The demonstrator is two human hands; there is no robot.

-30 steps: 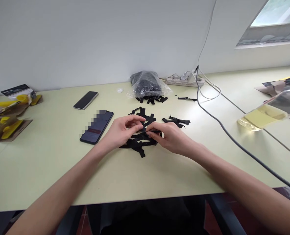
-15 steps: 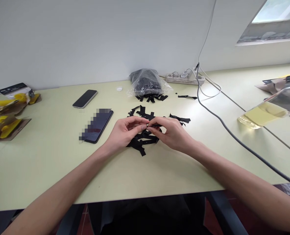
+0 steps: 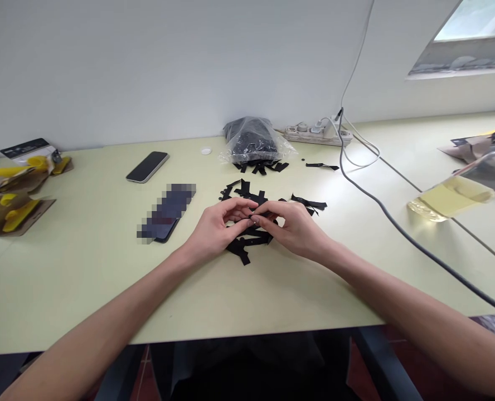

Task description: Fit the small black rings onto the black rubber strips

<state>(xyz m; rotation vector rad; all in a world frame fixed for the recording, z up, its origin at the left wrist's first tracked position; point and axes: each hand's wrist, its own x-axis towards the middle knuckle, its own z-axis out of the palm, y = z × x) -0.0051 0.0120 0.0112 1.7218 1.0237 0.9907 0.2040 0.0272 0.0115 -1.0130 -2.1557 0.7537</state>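
Over a loose pile of black fabric strips point(image 3: 256, 241), my two hands meet fingertip to fingertip. My left hand point(image 3: 214, 229) is closed in a pinch, thumb and fingers on a small black strip point(image 3: 251, 218). My right hand point(image 3: 292, 227) pinches the same strip from the other side, thumb against forefinger. Most of the strip is hidden by the fingers. Some strips in the pile carry small round dots that look like snap buttons. More strips point(image 3: 310, 203) lie just beyond my right hand.
A clear plastic bag point(image 3: 253, 142) of black pieces stands by the wall, next to a power strip point(image 3: 318, 134). Two phones point(image 3: 147, 167) lie to the left, beyond them yellow items in cardboard point(image 3: 22, 214). On the right are a dark cable point(image 3: 402, 229) and a bottle of yellow liquid point(image 3: 452, 195).
The view has shifted slightly. My left fingers have spread a little from the thumb, and both hands still pinch the black strip over the pile.
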